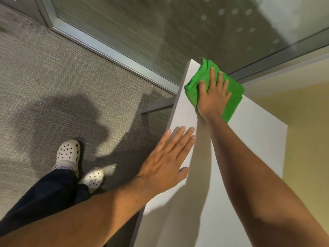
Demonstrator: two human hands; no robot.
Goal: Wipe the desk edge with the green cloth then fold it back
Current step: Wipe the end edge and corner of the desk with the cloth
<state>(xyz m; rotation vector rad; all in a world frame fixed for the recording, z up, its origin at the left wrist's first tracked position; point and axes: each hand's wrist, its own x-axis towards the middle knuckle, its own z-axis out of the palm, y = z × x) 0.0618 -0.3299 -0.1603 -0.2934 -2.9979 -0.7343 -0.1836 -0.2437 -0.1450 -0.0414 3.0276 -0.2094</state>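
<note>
A folded green cloth (pixel 233 97) lies on the far corner of the white desk (pixel 252 139), close to its left edge. My right hand (pixel 212 94) presses flat on top of the cloth, fingers spread and pointing away from me. My left hand (pixel 167 161) rests flat and open on the desk's left edge nearer to me, holding nothing. Part of the cloth is hidden under my right palm.
A glass wall with a metal frame (pixel 114 50) runs behind the desk's far corner. Grey carpet (pixel 53 82) lies to the left, where my feet in white clogs (pixel 68 154) stand. A yellow wall (pixel 306 139) borders the desk on the right.
</note>
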